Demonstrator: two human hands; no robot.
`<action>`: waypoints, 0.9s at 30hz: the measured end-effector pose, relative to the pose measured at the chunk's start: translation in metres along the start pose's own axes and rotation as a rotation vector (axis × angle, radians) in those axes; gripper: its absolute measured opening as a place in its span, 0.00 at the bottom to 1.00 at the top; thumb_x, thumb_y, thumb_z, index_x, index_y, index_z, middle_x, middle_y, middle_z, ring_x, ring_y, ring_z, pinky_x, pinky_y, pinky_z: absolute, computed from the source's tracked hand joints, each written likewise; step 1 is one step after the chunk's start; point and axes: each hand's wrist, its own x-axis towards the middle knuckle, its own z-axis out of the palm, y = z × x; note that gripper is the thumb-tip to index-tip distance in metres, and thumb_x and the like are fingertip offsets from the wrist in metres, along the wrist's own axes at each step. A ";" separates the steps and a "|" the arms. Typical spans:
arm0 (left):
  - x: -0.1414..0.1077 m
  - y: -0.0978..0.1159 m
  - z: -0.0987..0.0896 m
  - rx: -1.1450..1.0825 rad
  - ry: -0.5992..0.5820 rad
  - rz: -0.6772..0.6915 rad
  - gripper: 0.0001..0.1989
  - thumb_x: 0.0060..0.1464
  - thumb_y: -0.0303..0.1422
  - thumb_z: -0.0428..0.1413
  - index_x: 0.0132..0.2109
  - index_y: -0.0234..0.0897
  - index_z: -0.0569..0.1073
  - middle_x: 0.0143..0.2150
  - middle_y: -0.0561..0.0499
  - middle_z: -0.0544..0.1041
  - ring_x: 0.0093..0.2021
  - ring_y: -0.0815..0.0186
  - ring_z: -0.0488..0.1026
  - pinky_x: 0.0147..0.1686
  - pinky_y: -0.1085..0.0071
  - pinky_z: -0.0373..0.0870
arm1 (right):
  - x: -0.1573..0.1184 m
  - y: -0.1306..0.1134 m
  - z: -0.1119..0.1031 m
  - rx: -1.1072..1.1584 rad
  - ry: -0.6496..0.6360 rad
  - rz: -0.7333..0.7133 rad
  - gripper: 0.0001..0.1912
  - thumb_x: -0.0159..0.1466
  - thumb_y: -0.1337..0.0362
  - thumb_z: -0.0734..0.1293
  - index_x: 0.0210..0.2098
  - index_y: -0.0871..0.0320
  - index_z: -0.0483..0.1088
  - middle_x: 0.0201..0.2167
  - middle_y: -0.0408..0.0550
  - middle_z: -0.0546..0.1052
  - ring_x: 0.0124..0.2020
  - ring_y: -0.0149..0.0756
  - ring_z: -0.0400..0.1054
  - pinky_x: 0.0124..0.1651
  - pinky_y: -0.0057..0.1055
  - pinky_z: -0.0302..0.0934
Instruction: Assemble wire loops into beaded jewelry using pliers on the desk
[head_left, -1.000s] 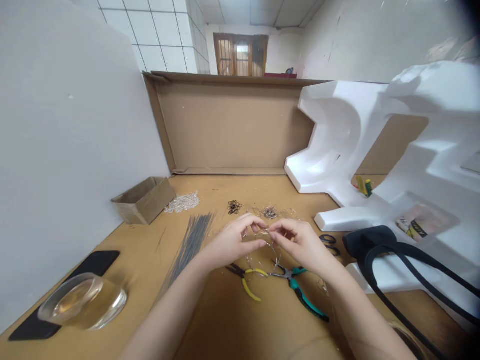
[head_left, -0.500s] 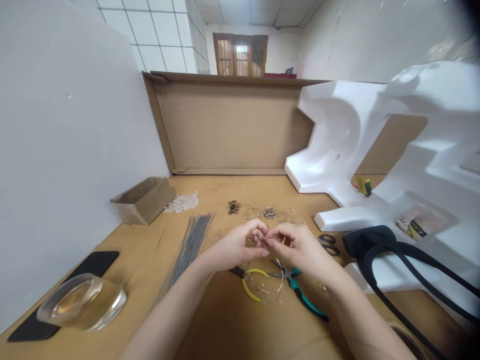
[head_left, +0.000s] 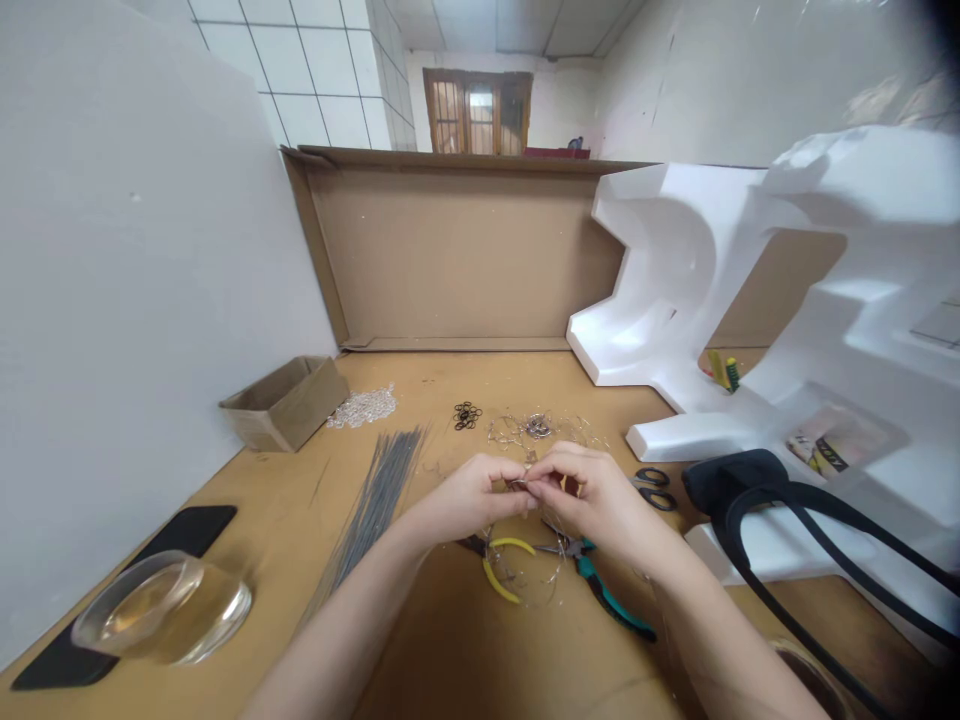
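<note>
My left hand (head_left: 476, 495) and my right hand (head_left: 581, 490) meet fingertip to fingertip over the middle of the table. Both are pinched on a thin wire piece, mostly hidden by the fingers. Loops of fine wire with small beads (head_left: 555, 575) hang or lie just below them. Under the hands are yellow-handled pliers (head_left: 501, 570) and green-handled pliers (head_left: 600, 590). Beyond the fingers sit a tangle of wire pieces (head_left: 538, 426) and a small heap of black rings (head_left: 466, 415). A bundle of grey wires (head_left: 375, 495) lies left of my left hand.
At left are a cardboard box (head_left: 281, 405), clear beads (head_left: 364, 407), a glass of liquid (head_left: 165, 605) and a black phone (head_left: 184, 530). To the right are scissors (head_left: 655, 490), black straps (head_left: 742, 490) and white foam (head_left: 652, 290). A cardboard wall (head_left: 465, 255) stands behind.
The left fingers have closed more tightly around the small piece. The wire loops below the hands have shifted slightly, and the whole view has moved a little.
</note>
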 end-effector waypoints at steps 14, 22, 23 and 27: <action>-0.007 -0.003 -0.020 0.367 0.277 0.122 0.15 0.60 0.35 0.44 0.29 0.36 0.71 0.29 0.53 0.75 0.33 0.68 0.69 0.37 0.72 0.61 | -0.075 0.045 -0.006 -0.503 -0.336 0.433 0.35 0.48 0.61 0.68 0.56 0.56 0.62 0.53 0.57 0.68 0.53 0.51 0.61 0.52 0.42 0.56; -0.014 0.003 -0.023 0.340 0.285 0.129 0.15 0.61 0.35 0.42 0.31 0.37 0.69 0.29 0.54 0.74 0.33 0.68 0.69 0.37 0.72 0.61 | -0.099 0.050 0.015 -0.699 -0.426 0.449 0.42 0.43 0.67 0.63 0.60 0.56 0.58 0.61 0.56 0.59 0.61 0.55 0.48 0.56 0.51 0.47; -0.015 0.004 -0.024 0.321 0.281 0.132 0.15 0.60 0.35 0.42 0.31 0.37 0.69 0.29 0.54 0.74 0.33 0.68 0.69 0.36 0.72 0.61 | -0.099 0.052 0.017 -0.718 -0.438 0.447 0.44 0.42 0.68 0.63 0.61 0.56 0.57 0.61 0.56 0.58 0.61 0.56 0.48 0.54 0.51 0.48; -0.019 0.008 -0.026 0.265 0.273 0.148 0.15 0.61 0.35 0.43 0.31 0.36 0.69 0.29 0.54 0.74 0.32 0.70 0.69 0.35 0.73 0.61 | -0.099 0.061 0.025 -0.781 -0.416 0.372 0.44 0.41 0.70 0.62 0.60 0.57 0.57 0.56 0.58 0.64 0.54 0.56 0.57 0.49 0.47 0.53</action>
